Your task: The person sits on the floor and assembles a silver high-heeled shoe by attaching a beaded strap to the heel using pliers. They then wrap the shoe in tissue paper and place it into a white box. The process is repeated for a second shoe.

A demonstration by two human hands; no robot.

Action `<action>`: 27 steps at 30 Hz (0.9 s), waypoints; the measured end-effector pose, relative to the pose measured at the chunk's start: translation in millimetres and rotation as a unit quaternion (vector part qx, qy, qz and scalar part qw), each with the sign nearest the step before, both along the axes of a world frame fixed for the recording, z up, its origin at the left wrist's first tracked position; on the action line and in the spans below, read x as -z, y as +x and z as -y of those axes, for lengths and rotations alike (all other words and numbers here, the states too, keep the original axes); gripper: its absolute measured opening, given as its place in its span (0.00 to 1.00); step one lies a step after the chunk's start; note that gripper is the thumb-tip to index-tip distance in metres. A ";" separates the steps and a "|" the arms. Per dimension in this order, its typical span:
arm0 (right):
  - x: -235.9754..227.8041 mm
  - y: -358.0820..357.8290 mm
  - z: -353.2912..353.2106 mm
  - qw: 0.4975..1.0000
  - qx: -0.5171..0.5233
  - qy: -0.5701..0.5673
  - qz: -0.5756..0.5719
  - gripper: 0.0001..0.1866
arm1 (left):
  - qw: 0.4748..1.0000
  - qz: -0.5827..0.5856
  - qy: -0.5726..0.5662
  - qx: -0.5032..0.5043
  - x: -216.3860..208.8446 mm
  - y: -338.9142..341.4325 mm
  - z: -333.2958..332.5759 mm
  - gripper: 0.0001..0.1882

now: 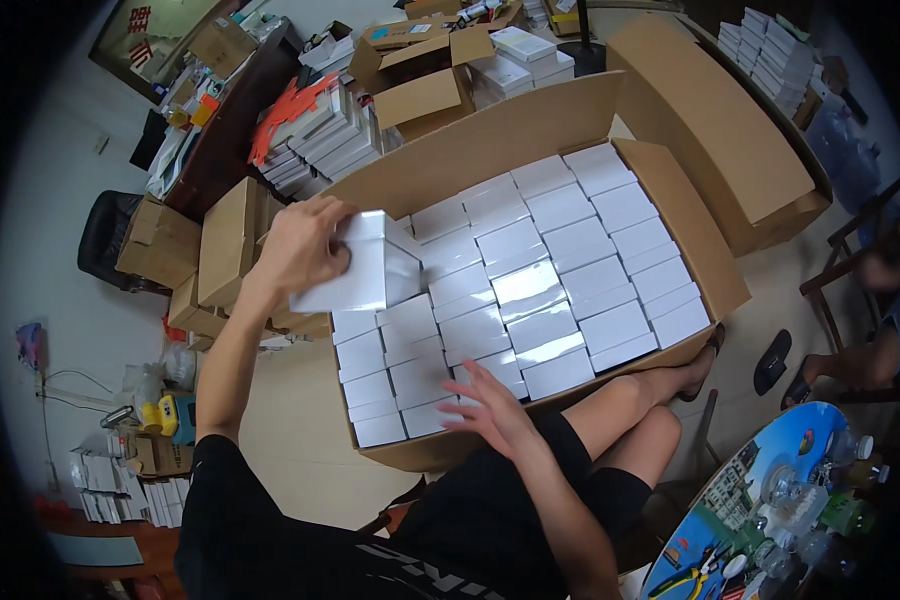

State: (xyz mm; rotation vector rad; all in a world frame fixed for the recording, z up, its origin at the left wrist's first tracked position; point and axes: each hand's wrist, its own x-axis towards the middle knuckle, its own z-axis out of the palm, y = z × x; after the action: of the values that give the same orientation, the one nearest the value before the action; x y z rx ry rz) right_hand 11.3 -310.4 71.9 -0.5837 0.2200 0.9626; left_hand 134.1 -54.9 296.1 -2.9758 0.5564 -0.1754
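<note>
Left hand (305, 245) grips a white box (355, 265) mid-frame over the packed carton (670, 190); right hand (490, 405) rests open on the rows. A crooked drop could jam it.

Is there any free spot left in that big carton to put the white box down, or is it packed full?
Mostly full. The cardboard carton holds tight rows of white boxes. A possible gap lies by its left wall, under the white box in the left hand. The right hand rests on the near rows.

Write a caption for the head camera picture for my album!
Left hand lifts a white box over a cardboard carton packed with white boxes, right hand resting on them.
</note>
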 end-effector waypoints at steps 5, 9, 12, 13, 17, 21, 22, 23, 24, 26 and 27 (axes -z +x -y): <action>-13.6 69.8 -44.8 0.984 0.132 0.116 -0.026 0.42 | 0.967 0.053 0.025 0.247 13.4 -63.1 82.4 0.22; 16.8 97.9 8.9 0.960 0.255 0.078 0.085 0.36 | 0.952 0.101 -0.037 0.288 100.4 -68.6 114.9 0.21; 71.6 119.3 60.2 0.894 0.387 -0.162 0.155 0.34 | 0.948 0.119 -0.147 0.255 179.1 -53.8 148.9 0.23; 90.5 122.3 75.3 0.848 0.414 -0.269 0.194 0.34 | 0.947 0.118 -0.186 0.232 202.7 -49.6 161.0 0.24; 138.3 117.2 132.1 0.796 0.398 -0.401 0.214 0.31 | 0.917 0.174 -0.318 0.167 218.4 -45.6 202.4 0.29; 110.5 107.4 145.5 0.706 0.398 -0.526 0.260 0.25 | 0.833 0.114 -0.529 -0.118 210.2 -13.3 160.5 0.39; 98.6 105.4 143.1 0.653 0.367 -0.587 0.308 0.24 | 0.772 0.074 -0.600 -0.197 203.3 -8.6 151.5 0.42; 75.2 104.6 133.7 0.595 0.335 -0.638 0.356 0.22 | 0.756 0.069 -0.610 -0.226 215.7 -9.1 132.1 0.43; 60.5 105.6 123.2 0.531 0.302 -0.683 0.401 0.21 | 0.739 0.066 -0.620 -0.253 244.9 -8.5 106.5 0.44; 53.9 112.2 111.3 0.445 0.228 -0.718 0.484 0.18 | 0.694 0.007 -0.643 -0.323 292.1 -14.3 78.8 0.46; 51.9 115.9 106.9 0.398 0.188 -0.732 0.520 0.17 | 0.665 -0.044 -0.649 -0.367 305.1 -26.7 75.0 0.47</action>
State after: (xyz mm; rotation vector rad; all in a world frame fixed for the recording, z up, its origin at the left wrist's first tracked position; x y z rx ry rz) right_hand 127.2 -417.3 19.9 -2.5357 -0.0268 -0.5288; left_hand 107.4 -129.9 -9.0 -4.1066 -1.4796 -0.5107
